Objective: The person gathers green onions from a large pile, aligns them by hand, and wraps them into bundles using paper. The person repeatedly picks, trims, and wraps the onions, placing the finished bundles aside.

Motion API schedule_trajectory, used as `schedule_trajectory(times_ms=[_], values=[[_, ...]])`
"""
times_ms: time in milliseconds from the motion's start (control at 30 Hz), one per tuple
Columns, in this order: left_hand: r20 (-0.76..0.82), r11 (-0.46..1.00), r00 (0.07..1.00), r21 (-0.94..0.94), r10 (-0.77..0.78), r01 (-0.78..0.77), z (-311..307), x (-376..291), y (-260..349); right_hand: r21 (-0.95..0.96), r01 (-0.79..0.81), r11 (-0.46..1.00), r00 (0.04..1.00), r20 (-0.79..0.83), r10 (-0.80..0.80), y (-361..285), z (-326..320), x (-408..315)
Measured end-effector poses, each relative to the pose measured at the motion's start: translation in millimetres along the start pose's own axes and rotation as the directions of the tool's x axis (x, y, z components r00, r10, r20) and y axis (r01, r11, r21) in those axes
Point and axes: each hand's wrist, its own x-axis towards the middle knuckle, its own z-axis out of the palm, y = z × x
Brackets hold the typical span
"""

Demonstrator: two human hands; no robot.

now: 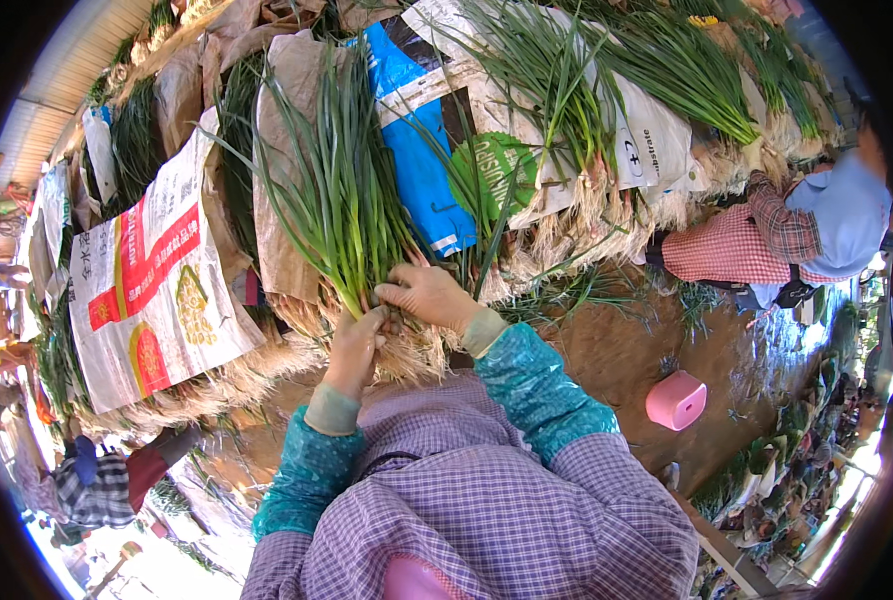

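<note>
A bunch of green spring onions (349,195) lies before me, leaves pointing away and pale roots (409,356) towards my body. My left hand (355,346) is closed around the lower stalks, with the thumb on top. My right hand (435,297) touches the bases of the bunch from the right, its fingers bent among the stalks. What those fingertips pinch is partly hidden. Beneath the leaves are a beige woven sack (285,225) and a blue plastic sack (424,172).
A printed white sack (165,277) covers more onions at left. Another onion bunch (566,97) lies at right. A pink plastic stool (676,400) stands on the wet brown floor (611,367). One person (761,232) works at right, another (101,480) at lower left.
</note>
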Motion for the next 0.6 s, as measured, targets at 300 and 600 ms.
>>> schedule_trajectory(times_ms=[300, 600], values=[[0.004, 0.969, 0.999, -0.243, -0.04, 0.04, -3.5, -25.0, 10.8, 0.003, -0.179, 0.984, 0.983, -0.048, 0.179, 16.5, 15.1, -22.7], [-0.058, 0.999, 0.998, -0.023, -0.035, 0.034, -11.1, -11.4, -17.1, -0.257, -0.268, 0.929, 0.963, -0.044, 0.266, -20.5, 19.6, -2.6]])
